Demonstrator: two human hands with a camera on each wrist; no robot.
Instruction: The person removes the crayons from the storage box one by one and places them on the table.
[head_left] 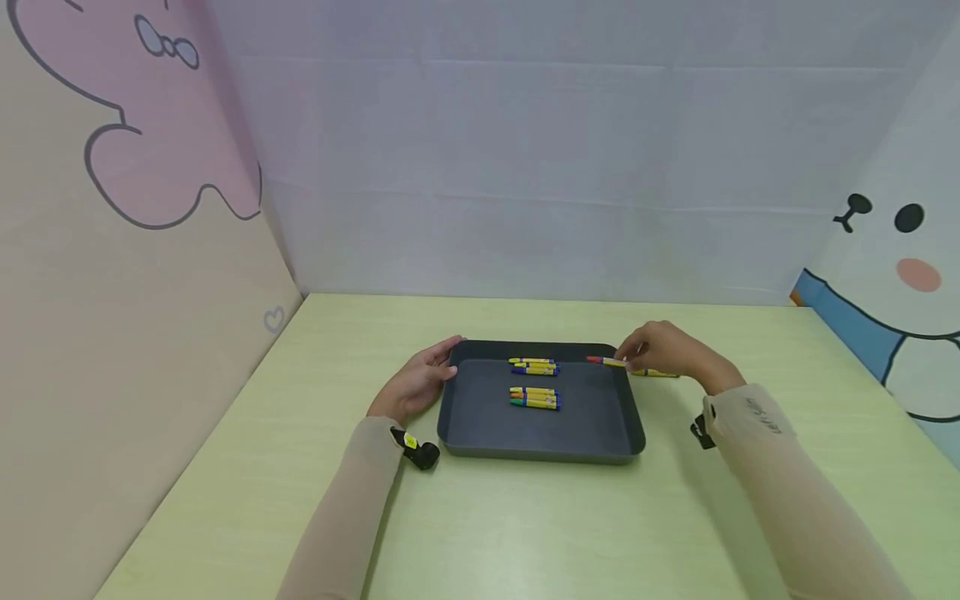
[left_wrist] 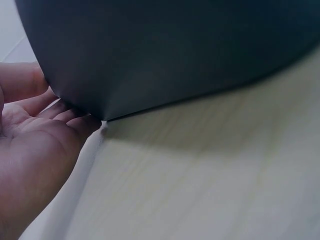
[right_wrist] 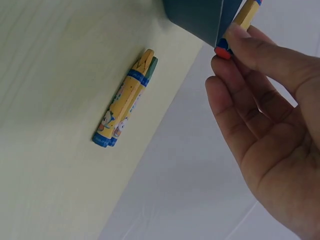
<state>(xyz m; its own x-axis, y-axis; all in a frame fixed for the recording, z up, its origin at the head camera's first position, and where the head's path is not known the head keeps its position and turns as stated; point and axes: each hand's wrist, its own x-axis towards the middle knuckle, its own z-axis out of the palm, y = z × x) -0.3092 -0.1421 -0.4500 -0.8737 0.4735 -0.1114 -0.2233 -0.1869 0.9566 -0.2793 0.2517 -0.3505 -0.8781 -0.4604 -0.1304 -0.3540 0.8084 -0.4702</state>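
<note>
Far left, wall [head_left: 150, 333] with a pink cartoon. Next, left hand [head_left: 412, 385] gripping the tray's left rim near the far corner, thumb on the inner side; black wrist camera [head_left: 422, 454] just below it, near the tray but not in the way. Tray [head_left: 480, 437] sits flat on the desk [head_left: 525, 533], dark grey.

Mid-tray, two rows of crayons: back trio [head_left: 534, 366], front trio [head_left: 536, 400], all lying lengthwise, coloured tips left. Red crayon [head_left: 600, 361] pinched between thumb and fingers of right hand [head_left: 667, 346], over the right rim, tip inside the tray area.

Outside, just right of the tray, a pair [right_wrist: 125, 100] on the desk, one yellowish, one green, touching; right hand partly hides it in the head view.

Progress, judging by layout: six in, one in hand, two out. Only the tray's right wall stands between the pair and the inside. Far right, cartoon-print panel [head_left: 915, 333], well apart.
</note>
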